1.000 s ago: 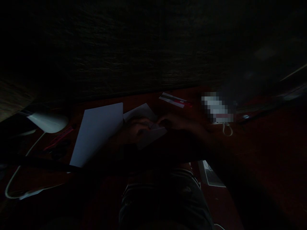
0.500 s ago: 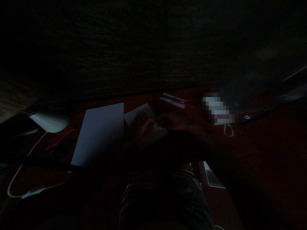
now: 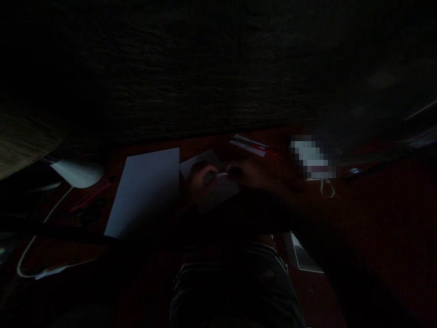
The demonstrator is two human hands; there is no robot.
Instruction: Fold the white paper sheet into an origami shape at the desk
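white paper sheet (image 3: 143, 191) beside left hand (image 3: 201, 183)

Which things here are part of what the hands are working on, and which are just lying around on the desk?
Being worked on:
- the white paper, between the left hand and the right hand

Lying about:
- the large white sheet
- the white desk lamp
- the red-and-white strip
- the white cable

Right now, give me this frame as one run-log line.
left hand: on white paper | right hand: at paper's edge | nearby: large white sheet
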